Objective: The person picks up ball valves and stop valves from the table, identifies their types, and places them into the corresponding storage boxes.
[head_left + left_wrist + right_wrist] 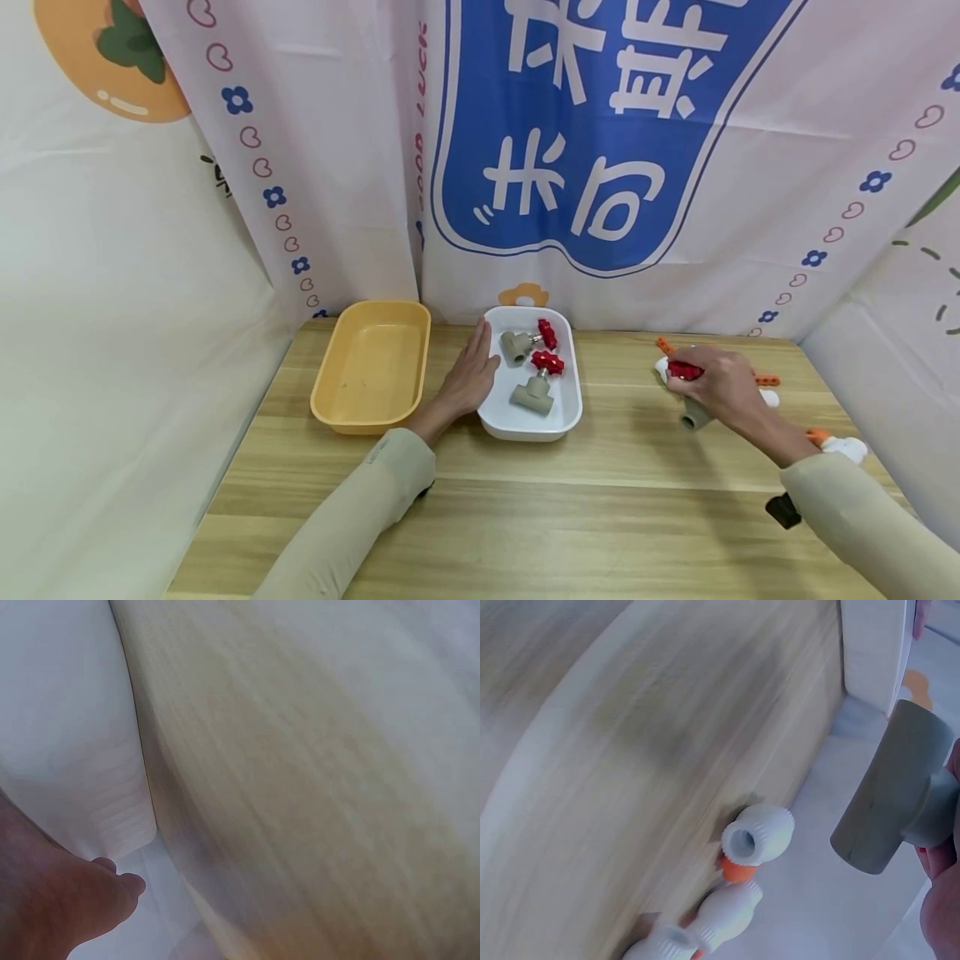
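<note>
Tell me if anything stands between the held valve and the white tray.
Nothing tall does. A white fitting lies by the right hand, toward the white tray, whose raised rim comes next; the held gray valve would likely pass over both if lifted.

the head view is bright and evenly lit, crisp on the lettered backdrop (555, 125), with a soft, faint shadow beside the right sleeve (862, 508) on the tabletop (570, 517). both wrist views look dimmer and hazier: the left is blurred nearly throughout, the right smears the wood grain under dusky shadow patches while the grey valve (889, 787) reads clearer.
</note>
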Demonstrator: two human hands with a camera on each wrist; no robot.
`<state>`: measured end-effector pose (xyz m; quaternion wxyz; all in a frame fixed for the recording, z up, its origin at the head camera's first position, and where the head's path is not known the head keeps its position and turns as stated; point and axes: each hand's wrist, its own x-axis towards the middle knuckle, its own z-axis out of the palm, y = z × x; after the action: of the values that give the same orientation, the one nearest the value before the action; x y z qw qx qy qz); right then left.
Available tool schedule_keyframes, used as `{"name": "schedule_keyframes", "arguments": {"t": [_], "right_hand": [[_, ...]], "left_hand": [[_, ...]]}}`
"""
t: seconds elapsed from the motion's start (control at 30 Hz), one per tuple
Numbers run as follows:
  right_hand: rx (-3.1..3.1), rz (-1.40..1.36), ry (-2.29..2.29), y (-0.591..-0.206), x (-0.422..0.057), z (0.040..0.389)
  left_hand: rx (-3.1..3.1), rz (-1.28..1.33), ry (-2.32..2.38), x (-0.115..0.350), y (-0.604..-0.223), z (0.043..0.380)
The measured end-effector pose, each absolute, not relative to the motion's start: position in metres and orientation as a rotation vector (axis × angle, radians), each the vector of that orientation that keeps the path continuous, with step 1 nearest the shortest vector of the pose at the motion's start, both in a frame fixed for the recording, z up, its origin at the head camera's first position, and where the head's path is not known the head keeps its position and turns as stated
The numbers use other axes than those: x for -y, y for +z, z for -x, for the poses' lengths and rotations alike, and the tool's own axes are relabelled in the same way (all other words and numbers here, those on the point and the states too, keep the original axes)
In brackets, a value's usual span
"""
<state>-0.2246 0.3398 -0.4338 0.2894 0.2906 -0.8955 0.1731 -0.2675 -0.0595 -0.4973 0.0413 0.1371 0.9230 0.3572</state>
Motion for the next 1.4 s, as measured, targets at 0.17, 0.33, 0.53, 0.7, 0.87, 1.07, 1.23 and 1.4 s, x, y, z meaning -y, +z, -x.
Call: {"name": "schedule_keyframes", "arguments": {"t": [0.17,0.33,0.53,0.7,0.87,1.07,1.23,1.4], "right_hand": [[2.376,-0.796,0.473,-0.43,-0.329,0.228],[2.377,-0.81,0.505,-0.426,-0.32,0.229],[2.363,-0.828,0.544,-0.421,-0.305,0.232],[2.341,-0.837,0.574,-0.418,-0.294,0.236],[2.318,-0.852,0.597,-0.415,-0.281,0.24],[2.326,-0.858,0.666,-0.411,-0.258,0.244],[2.344,-0.865,0.692,-0.41,-0.24,0.246],[2.352,-0.866,0.724,-0.41,-0.223,0.249]], "left_hand": [[-2.831,-0.418,1.091,0.059,-0.497,0.267],[-2.827,-0.411,1.099,0.059,-0.497,0.267],[-2.819,-0.401,1.102,0.059,-0.496,0.267],[-2.812,-0.403,1.104,0.059,-0.496,0.267],[-2.807,-0.401,1.107,0.059,-0.497,0.268],[-2.81,-0.402,1.116,0.059,-0.497,0.268],[-2.809,-0.394,1.106,0.059,-0.497,0.268],[-2.802,-0.385,1.109,0.058,-0.497,0.268]]}}
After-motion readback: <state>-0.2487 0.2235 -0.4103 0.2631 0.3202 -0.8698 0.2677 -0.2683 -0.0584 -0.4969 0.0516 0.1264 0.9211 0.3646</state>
